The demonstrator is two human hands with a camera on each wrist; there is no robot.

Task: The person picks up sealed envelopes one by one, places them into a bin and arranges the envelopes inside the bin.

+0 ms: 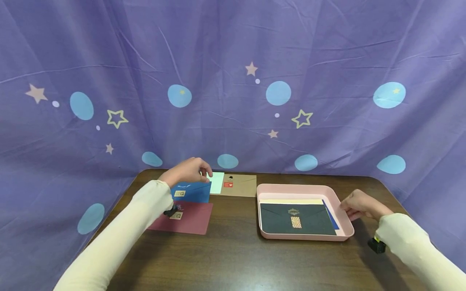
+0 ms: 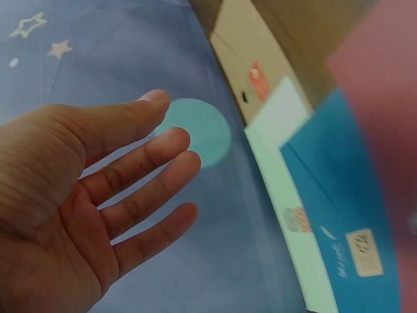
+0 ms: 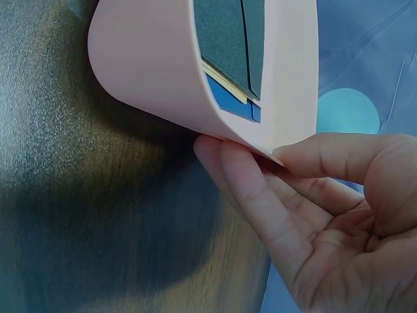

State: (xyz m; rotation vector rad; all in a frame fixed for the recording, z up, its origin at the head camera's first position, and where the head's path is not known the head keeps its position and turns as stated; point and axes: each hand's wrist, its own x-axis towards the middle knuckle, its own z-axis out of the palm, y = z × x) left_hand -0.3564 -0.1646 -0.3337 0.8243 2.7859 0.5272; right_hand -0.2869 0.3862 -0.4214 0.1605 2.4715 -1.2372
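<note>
A: Gripping what, with the right hand [image 1: 365,204]?
B: Pinching the pink plastic tray [image 1: 291,192] by its right-end rim, between thumb and fingers.
A: And just left of that pinch, inside the walls?
B: Showing first, a strip of dark blue envelope [image 1: 330,215]; then, lying over it, a dark green envelope [image 1: 313,222] with a gold crest and patterned sticker. Peeking out past the green one's far edge, a cream envelope [image 1: 291,201].
A: Farther left of the grip, beyond the tray?
B: Lying on the brown wooden table [image 1: 233,250], a kraft envelope [image 1: 245,186] with a red heart sticker. Next, a pale mint envelope [image 1: 217,183], partly under a blue envelope [image 1: 196,194]. Overlapping the blue, a dusky red envelope [image 1: 196,220].
A: Holding anything with the left hand [image 1: 190,169]?
B: Nothing; hovering by the blue and mint envelopes, well left of the grip, with fingers loosely extended.
A: And farthest away?
B: Hanging behind the table, a purple-blue curtain [image 1: 222,52] printed with stars and pale blue circles.
</note>
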